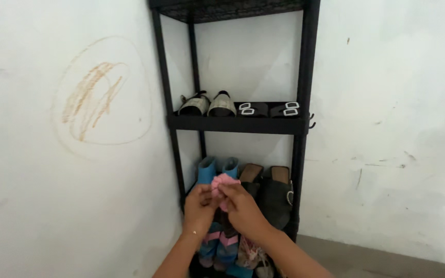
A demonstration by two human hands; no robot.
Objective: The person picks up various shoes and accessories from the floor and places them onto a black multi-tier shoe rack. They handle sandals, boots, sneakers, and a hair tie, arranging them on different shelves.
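1. Small pink cloth (pixel 221 184), bunched, held up in front of the lower tier of a black shoe rack (pixel 303 77), just over the blue shoes.
2. Left hand (pixel 200 206): fingers curled shut, pinching the cloth's lower left edge between thumb and fingertips.
3. Right hand (pixel 241 207): fingers likewise closed on the cloth from the right, thumb and forefinger meeting at its top. Both hands touch each other around the cloth.
4. Directly behind the cloth: pair of blue shoes (pixel 216 168) standing on end, toes up, on the lower tier.
5. Beside them to the right: pair of black heeled shoes (pixel 272 193) with tan insoles, one bearing a light buckle.
6. Below the hands: striped pink-and-blue footwear (pixel 218 246) and a patterned pair, partly hidden by the forearms.
7. Middle shelf: pair of grey-strapped sandals (pixel 208 104) at left, pair of black sandals with white buckles (pixel 269 109) at right.
8. Rack stands in a corner of white walls; orange scribble (pixel 91 98) on the left wall, scuffs on the right wall.
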